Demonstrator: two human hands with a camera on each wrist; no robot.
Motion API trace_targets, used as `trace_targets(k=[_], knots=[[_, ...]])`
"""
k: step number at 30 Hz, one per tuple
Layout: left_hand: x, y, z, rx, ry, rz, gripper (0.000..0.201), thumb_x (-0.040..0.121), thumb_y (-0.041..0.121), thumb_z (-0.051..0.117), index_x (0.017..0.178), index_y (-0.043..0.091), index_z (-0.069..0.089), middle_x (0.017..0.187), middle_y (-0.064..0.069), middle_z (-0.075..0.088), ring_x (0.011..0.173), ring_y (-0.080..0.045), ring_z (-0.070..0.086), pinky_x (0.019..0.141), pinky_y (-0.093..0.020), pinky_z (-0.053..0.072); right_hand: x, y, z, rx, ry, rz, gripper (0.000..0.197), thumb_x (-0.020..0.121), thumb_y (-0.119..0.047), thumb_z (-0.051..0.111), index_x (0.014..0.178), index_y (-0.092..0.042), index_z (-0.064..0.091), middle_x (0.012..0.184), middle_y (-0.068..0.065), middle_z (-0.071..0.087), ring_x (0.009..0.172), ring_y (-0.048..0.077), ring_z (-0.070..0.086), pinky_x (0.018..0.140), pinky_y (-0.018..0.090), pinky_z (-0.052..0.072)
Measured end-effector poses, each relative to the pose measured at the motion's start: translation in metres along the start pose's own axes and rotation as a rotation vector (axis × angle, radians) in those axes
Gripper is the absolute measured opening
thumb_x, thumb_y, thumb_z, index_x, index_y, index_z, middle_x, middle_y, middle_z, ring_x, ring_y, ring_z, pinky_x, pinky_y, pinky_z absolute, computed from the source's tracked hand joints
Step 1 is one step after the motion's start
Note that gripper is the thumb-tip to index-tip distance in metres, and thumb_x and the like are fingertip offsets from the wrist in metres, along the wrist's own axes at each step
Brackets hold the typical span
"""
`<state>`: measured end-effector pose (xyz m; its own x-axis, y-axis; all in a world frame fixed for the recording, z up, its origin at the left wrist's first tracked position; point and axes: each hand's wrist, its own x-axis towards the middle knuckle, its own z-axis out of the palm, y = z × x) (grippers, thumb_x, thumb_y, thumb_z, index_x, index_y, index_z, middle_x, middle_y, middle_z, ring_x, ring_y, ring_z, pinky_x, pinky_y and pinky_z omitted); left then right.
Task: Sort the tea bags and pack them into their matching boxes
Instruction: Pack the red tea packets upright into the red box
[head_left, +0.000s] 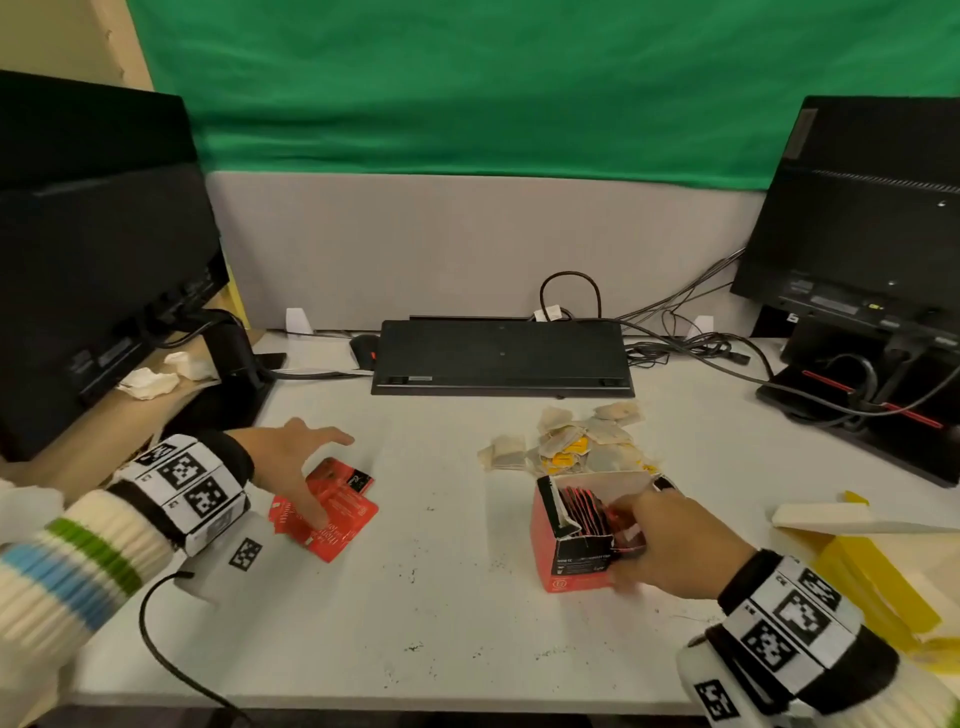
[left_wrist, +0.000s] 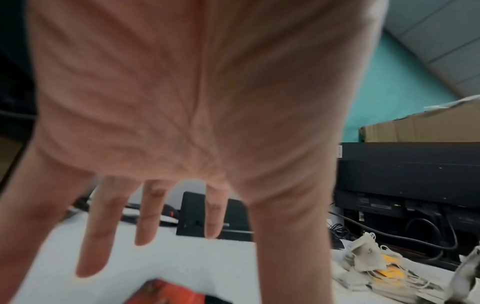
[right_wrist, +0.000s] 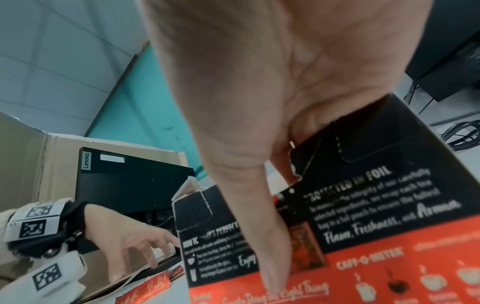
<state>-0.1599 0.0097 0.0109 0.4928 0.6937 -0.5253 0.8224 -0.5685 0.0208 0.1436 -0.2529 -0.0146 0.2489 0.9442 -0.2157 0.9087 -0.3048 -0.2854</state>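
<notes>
Several red foil tea sachets (head_left: 332, 512) lie on the white table (head_left: 441, 597) at the left. My left hand (head_left: 322, 475) hovers spread over them, its thumb touching the top sachet; in the left wrist view the fingers (left_wrist: 145, 222) are straight above a sachet (left_wrist: 168, 292). A red-and-black tea box (head_left: 566, 551) stands open at the right, with red sachets upright inside. My right hand (head_left: 631, 535) grips its near wall, thumb down the outside (right_wrist: 270, 246) and fingers curled over the rim. A heap of paper tea bags with yellow tags (head_left: 576, 441) lies behind the box.
A yellow box (head_left: 872, 587) with a cream lid (head_left: 831, 517) lies at the right edge. A black keyboard (head_left: 501, 358) and a mouse (head_left: 363, 348) sit at the back. Monitors stand left (head_left: 98, 249) and right (head_left: 857, 208), with cables (head_left: 701, 348) between.
</notes>
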Motion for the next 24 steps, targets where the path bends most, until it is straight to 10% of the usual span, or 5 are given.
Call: trace_targets(k=[5, 16, 24], knots=[[0.010, 0.005, 0.019, -0.242, -0.018, -0.066, 0.119, 0.063, 0.045, 0.087, 0.151, 0.039, 0.008, 0.149, -0.006, 0.030, 0.128, -0.029, 0.046, 0.078, -0.033, 0.058, -0.005, -0.004, -0.002, 0.077, -0.009, -0.055, 0.046, 0.073, -0.023, 0.075, 0.116, -0.029, 0.059, 0.086, -0.025, 0.058, 0.069, -0.013, 0.053, 0.062, 0.006, 0.040], [0.022, 0.032, 0.026, -0.167, 0.039, -0.035, 0.113, 0.064, 0.039, 0.088, 0.151, 0.027, 0.018, 0.142, -0.004, 0.043, 0.121, -0.022, 0.053, 0.093, -0.033, 0.051, -0.009, -0.003, -0.010, 0.083, 0.034, 0.028, 0.039, 0.058, -0.041, 0.083, 0.088, -0.020, 0.070, 0.085, -0.006, 0.070, 0.079, 0.010, 0.066, 0.073, 0.028, 0.057], [0.026, 0.057, 0.026, -0.191, -0.022, 0.052, 0.071, 0.067, 0.028, 0.088, 0.126, 0.011, 0.053, 0.119, -0.001, 0.065, 0.107, -0.018, 0.063, 0.090, -0.030, 0.054, -0.020, -0.010, -0.033, 0.049, 0.098, 0.039, 0.079, 0.065, -0.039, 0.084, 0.134, -0.018, 0.053, 0.122, -0.003, 0.061, 0.100, 0.007, 0.059, 0.086, 0.023, 0.052]])
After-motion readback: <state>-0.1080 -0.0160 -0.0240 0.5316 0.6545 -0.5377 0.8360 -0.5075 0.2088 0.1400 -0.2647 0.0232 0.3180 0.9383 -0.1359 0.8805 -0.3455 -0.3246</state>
